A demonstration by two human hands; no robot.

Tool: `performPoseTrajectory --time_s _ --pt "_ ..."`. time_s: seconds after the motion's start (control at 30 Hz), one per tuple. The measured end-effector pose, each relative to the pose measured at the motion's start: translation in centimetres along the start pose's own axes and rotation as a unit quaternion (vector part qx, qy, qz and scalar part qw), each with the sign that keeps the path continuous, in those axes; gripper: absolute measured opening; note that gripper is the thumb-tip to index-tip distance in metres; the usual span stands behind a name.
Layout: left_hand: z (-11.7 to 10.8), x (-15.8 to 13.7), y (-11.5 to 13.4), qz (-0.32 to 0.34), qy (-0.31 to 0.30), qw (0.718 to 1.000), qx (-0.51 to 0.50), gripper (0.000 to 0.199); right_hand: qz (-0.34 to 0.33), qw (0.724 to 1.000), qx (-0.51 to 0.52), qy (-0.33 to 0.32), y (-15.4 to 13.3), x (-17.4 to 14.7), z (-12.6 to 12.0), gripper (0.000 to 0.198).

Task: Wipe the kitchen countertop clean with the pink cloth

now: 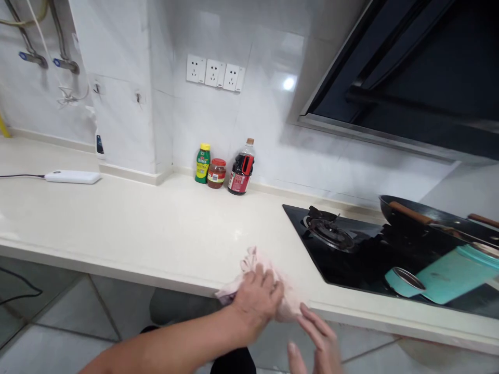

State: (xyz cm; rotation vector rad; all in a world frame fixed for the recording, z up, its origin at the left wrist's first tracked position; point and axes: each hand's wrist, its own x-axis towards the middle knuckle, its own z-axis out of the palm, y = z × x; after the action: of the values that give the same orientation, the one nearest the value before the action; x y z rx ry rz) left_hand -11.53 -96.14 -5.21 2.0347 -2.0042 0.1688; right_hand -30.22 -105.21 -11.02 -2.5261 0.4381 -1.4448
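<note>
A crumpled pale pink cloth [286,296] lies on the front edge of the cream counter, partly hanging over it. My left hand [257,298] is on top of the cloth, its fingers bent and pressed into the fabric. At the cloth's right corner is my right hand [317,337], with thumb and fingers apart; its fingertips reach the cloth's edge, and I cannot tell whether they touch it. Part of the cloth is hidden beneath my left hand.
A black gas cooktop [374,270] sits on the right, carrying a wok [440,213], a turquoise container [456,275] and a turquoise cup-like lid [405,281]. Against the wall stand a green bottle [202,163], a red-lidded jar [217,174] and a dark sauce bottle [240,169].
</note>
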Motion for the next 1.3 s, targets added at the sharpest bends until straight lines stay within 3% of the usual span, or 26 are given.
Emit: performPoseTrajectory --time_s 0.13,0.27,0.4,0.5,0.63,0.73,0.83,1.0,1.3 --pt "-0.8 1.5 1.3 0.042 0.008 0.999 -0.017 0.03 -0.017 0.998 -0.058 -0.015 0.0 0.5 3.3 0.056" --pt "-2.1 0.2 0.2 0.057 0.01 0.998 -0.029 0.037 -0.071 0.988 -0.128 -0.048 1.5 0.2 4.4 0.071" --pt "-3.5 -4.2 -4.6 0.032 0.009 0.999 -0.035 0.045 -0.056 0.98 -0.18 -0.062 0.6 1.2 5.0 0.074" --pt "-4.4 -8.0 -10.0 -0.081 0.054 0.995 -0.028 0.048 -0.034 0.978 -0.202 -0.03 -1.5 2.6 7.2 0.065" --pt "-4.6 -11.0 -15.8 -0.188 0.132 0.973 0.003 0.046 -0.065 0.981 -0.18 -0.036 -4.8 3.7 10.7 0.059" --pt "-4.3 -11.5 -17.2 -0.22 0.166 0.961 0.003 0.047 -0.123 0.979 -0.153 -0.049 -6.1 3.7 12.1 0.054" --pt "-4.1 -11.5 -16.9 -0.221 0.161 0.961 0.028 0.049 -0.175 0.976 -0.129 -0.018 -5.5 3.7 11.6 0.043" --pt "-4.0 -11.6 -16.5 -0.221 0.146 0.963 0.05 0.049 -0.173 0.978 -0.115 -0.008 0.1 3.5 7.5 0.033" --pt "-4.2 -11.3 -16.2 -0.217 0.14 0.964 0.055 0.05 -0.127 0.965 -0.212 -0.09 18.3 0.9 -4.1 0.042"
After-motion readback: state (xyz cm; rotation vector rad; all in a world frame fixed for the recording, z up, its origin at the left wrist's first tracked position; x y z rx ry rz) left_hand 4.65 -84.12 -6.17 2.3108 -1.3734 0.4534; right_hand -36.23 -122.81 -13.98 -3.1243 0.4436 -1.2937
